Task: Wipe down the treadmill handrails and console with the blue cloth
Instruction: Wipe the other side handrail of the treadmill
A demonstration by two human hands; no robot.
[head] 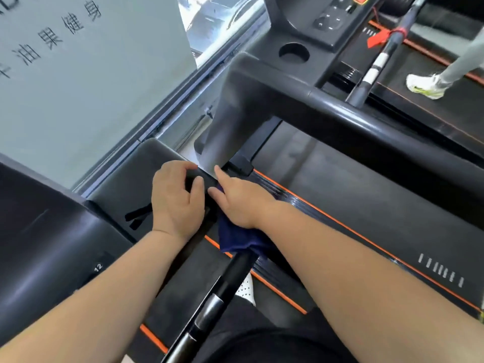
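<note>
The blue cloth (239, 241) is bunched over the top end of the black handrail (230, 276), which runs down toward me with silver grip plates. My right hand (235, 203) lies over the cloth and holds it round the rail, index finger stretched forward. Just to its left, my left hand (178, 197) grips the dark block where the rail joins the console arm, thumb and fingers curled round it. The console (44, 244) fills the lower left, with a "12" mark on it. Most of the cloth is hidden under my right palm.
A neighbouring treadmill stands at the upper right, with a cup holder (293, 52), button panel and a handrail tied with a red ribbon (379, 38). Another person's leg and white shoe (427, 85) are on its belt. A frosted window (78, 74) is at the left. The belt (366, 195) lies below.
</note>
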